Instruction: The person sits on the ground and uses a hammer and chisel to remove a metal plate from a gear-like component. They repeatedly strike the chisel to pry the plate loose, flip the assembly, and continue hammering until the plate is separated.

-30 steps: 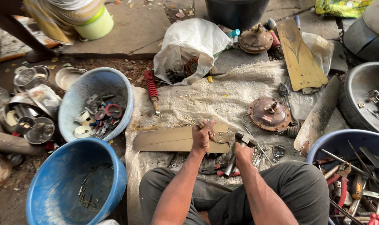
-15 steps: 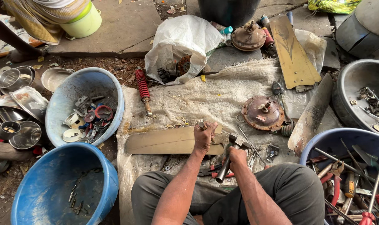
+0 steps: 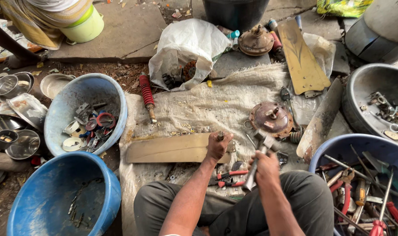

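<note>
**Hammer raised over a punch on the fan blade**

Hands first: your left hand (image 3: 218, 147) is closed in a fist around a short metal punch (image 3: 220, 136), holding it upright with its tip on the tan fan blade (image 3: 172, 148) that lies flat across the sackcloth (image 3: 207, 107) in front of your knees. Your right hand (image 3: 265, 167) grips the metal handle of a hammer (image 3: 258, 159), its head tilted up just right of the punch and clear of it. Red-handled pliers (image 3: 227, 178) lie on the cloth between your forearms. Beyond the hammer sits a round brown fan motor housing (image 3: 271, 119), with a second blade (image 3: 321, 118) leaning beside it. To your left you have two blue tubs (image 3: 59, 113), the nearer one almost bare, the farther one holding small parts. To your right, another blue tub (image 3: 374, 148) is full of hand tools.
</note>
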